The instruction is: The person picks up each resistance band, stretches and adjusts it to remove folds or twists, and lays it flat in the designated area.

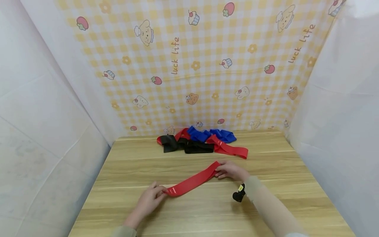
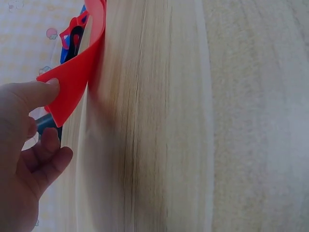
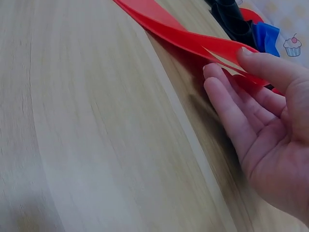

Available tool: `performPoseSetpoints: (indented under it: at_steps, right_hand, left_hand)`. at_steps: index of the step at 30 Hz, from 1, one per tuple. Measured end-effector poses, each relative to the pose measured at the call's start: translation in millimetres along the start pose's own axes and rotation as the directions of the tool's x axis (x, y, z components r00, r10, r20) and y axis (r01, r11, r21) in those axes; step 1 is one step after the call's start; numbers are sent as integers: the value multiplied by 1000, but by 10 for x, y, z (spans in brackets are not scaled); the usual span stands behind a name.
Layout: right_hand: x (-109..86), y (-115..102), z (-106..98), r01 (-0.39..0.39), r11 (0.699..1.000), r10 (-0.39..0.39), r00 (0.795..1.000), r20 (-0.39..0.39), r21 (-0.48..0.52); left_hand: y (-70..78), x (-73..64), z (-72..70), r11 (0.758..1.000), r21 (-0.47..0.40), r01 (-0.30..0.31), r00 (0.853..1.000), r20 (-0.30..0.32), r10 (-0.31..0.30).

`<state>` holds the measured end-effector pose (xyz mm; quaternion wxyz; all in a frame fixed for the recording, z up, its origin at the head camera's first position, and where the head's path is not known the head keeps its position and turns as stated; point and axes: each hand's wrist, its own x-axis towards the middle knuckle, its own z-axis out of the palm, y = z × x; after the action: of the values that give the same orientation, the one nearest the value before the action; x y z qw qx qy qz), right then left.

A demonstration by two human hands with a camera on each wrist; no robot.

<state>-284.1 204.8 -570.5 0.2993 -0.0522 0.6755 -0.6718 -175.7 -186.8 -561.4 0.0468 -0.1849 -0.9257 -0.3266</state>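
Red and flat, a long band [image 1: 192, 183] runs aslant over the middle of the wooden surface [image 1: 127, 171], from near left to far right, held at both ends by a person; the left grip [image 1: 150, 199] pinches the near left end, thumb laid on one face and fingertips behind it, just beside a row of small white marks [image 1: 174, 190]; the right grip [image 1: 232, 170] grasps the far right end between thumb and fingers, where two layers part to leave a narrow gap; farther back, along the far side, lies a loose heap of more bands: a folded black band [image 1: 169, 144] at the left, a longer black band [image 1: 199, 148] to its right, a red band [image 1: 182, 133] partly hidden behind these, crumpled blue bands [image 1: 199, 135] at the far side and another red band [image 1: 232, 150] slanting toward the near right; a small black object [image 1: 238, 196] with a yellow label shows just beside the right sleeve [image 1: 269, 204]; beyond the surface hangs a checked cloth [image 1: 204, 79] printed with strawberries and cupcakes; white sheets [image 1: 38, 98] rise at left and right
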Motion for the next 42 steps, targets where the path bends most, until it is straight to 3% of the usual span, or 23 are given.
performPoseSetpoints:
  at_steps: [8,20,30,38,42]
  right_hand:
    - [-61,-25,-60,-88,996,88,996,9,-8]
    - [-46,-19,-111,-125,992,125,992,28,-5]
    - [-65,-148,-113,-143,987,146,988,43,-67]
    - [-20,-223,-154,-144,986,149,987,59,-89]
    - [19,-259,-159,-137,985,145,987,70,-108]
  left_hand:
    - [-25,3,-22,1000,-10,22,997,72,-21]
    - [-31,-38,-52,994,-99,49,993,108,-38]
    - [-11,-27,-63,986,-133,103,993,72,-94]
    - [14,-19,-82,963,-175,206,975,120,-187]
    - [15,-17,-86,960,-182,213,973,130,-191]
